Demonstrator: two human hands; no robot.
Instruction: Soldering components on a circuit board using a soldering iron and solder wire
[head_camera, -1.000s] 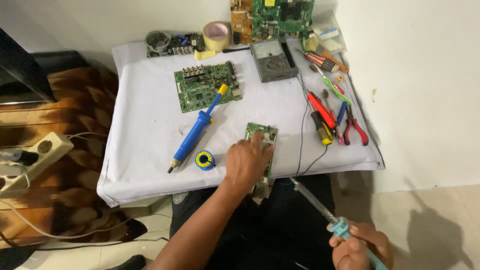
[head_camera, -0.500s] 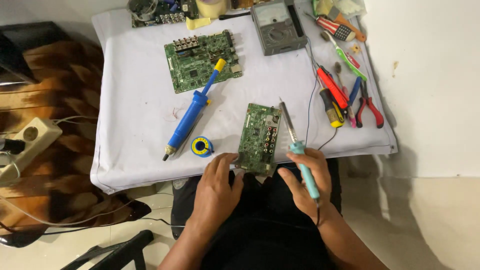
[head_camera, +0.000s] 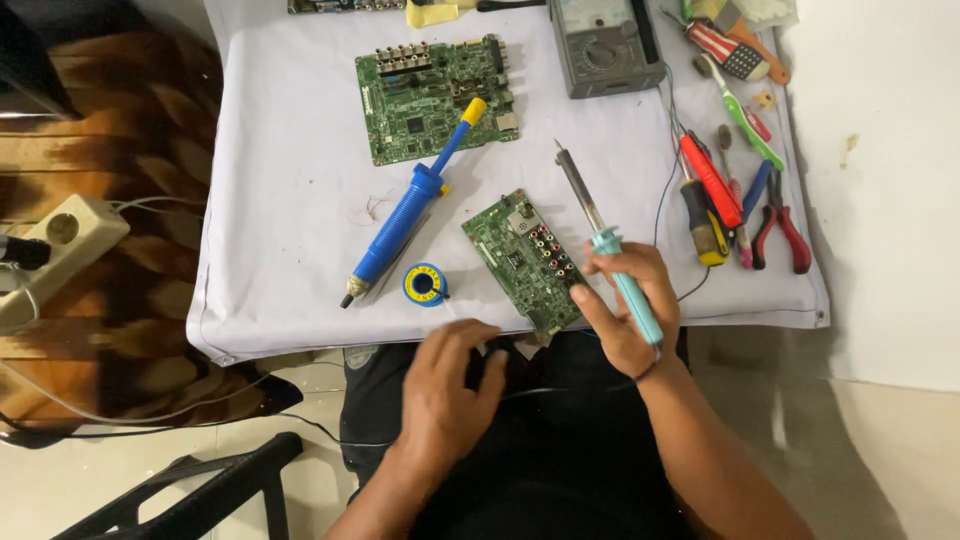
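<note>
soldering iron gripped over the small board at the bench's front edge

now the right hand (head_camera: 625, 305) is wrapped around the pale teal plastic handle of a soldering iron (head_camera: 605, 240), fingers pressed shut on it, the thin grey metal shaft slanting up and away over the white cloth (head_camera: 280, 200) that covers the bench. just left of that hand lies a small green circuit board (head_camera: 525, 262), rectangular, turned on a diagonal, studded with round sockets and dark chips; its near corner hangs over the front edge of the bench. the left hand (head_camera: 450, 385) hovers below that edge, above the dark-clothed lap, fingers loosely curled; whether they pinch anything i cannot tell.

beside the small board, near the front edge, sits a round spool of solder (head_camera: 424, 285), blue with a yellow face. a blue desoldering pump (head_camera: 410, 210), a long plastic tube with a yellow plunger knob, lies aslant from the spool up onto a larger green circuit board (head_camera: 435, 95) toward the back of the bench. at the back edge stands a grey boxy multimeter (head_camera: 605, 45). along the right edge lie a red-and-yellow-handled screwdriver (head_camera: 705, 195), red-handled pliers (head_camera: 780, 225) and a green toothbrush (head_camera: 740, 115). off the left side of the bench, a cream power strip (head_camera: 55, 255) rests on a brown patterned fabric.
</note>
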